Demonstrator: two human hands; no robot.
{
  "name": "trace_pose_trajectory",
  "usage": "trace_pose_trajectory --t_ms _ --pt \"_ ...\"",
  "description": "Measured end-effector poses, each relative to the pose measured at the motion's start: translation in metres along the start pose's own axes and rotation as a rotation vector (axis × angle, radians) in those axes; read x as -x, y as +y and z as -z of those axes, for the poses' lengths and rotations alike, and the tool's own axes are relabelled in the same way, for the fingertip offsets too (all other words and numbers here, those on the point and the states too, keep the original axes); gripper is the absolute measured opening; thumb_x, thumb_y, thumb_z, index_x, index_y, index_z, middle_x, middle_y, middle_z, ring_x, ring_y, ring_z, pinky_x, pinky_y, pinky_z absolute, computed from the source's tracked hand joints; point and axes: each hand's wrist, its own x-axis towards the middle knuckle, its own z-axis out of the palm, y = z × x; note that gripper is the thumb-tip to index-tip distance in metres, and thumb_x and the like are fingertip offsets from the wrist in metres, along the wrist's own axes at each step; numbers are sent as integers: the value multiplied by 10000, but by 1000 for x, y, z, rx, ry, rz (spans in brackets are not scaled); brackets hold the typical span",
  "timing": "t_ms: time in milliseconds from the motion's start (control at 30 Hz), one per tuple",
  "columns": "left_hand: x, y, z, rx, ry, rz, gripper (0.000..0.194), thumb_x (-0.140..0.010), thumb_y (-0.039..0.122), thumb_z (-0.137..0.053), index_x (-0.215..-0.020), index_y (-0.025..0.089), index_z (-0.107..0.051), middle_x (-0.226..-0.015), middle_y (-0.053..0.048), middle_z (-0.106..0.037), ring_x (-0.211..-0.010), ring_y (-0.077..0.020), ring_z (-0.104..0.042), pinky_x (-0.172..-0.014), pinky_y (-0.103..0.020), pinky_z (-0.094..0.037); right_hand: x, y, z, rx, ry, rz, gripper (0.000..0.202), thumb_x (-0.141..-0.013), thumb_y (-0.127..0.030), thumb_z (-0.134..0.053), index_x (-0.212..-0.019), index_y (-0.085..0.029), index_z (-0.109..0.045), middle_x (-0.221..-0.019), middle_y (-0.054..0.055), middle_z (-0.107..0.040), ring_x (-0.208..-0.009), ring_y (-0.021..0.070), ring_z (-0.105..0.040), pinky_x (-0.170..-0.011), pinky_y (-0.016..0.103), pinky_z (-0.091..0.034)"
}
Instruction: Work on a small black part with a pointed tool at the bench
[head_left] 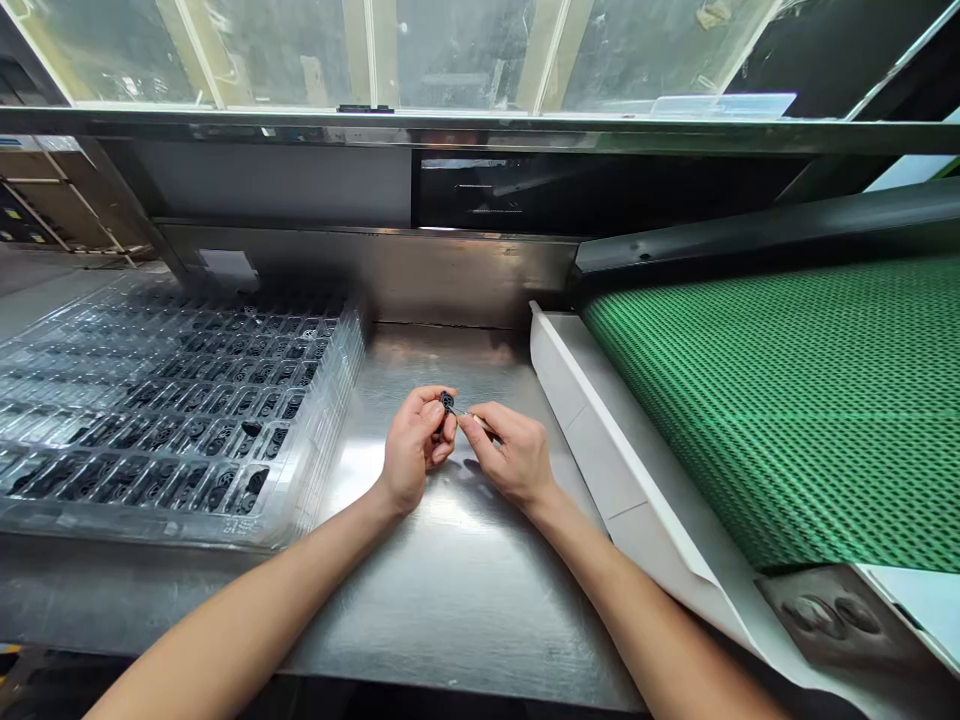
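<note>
My left hand (416,442) pinches a small black molded part (447,401) between thumb and fingers, above the middle of the steel table (450,580). My right hand (511,448) is closed around a thin tool with a light-coloured handle (486,427). The tool's slim metal tip reaches the black part; its exact kind cannot be made out. On the left lies a stack of clear plastic trays (300,500), its pockets filled with several similar black parts (221,490).
A green mesh conveyor belt (810,400) runs along the right side. Between it and the table stands a white raised guard (600,440). A steel back wall (465,275) closes off the far side, with a framed window (457,50) above.
</note>
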Motion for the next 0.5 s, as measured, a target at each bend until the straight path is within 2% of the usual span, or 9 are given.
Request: trace_pose_trajectory --t_ms 500 --pt "0 0 -1 5 9 -9 458 -897 490 -784 -1179 176 -606 -702 41 -568 -470 -63 -361 -461 -208 -196 1 2 -1 41 -5 -3 365 -1141 -437 -562 -905 -199 -708 -729 10 -663 -620 147 -570 -638 299 -389"
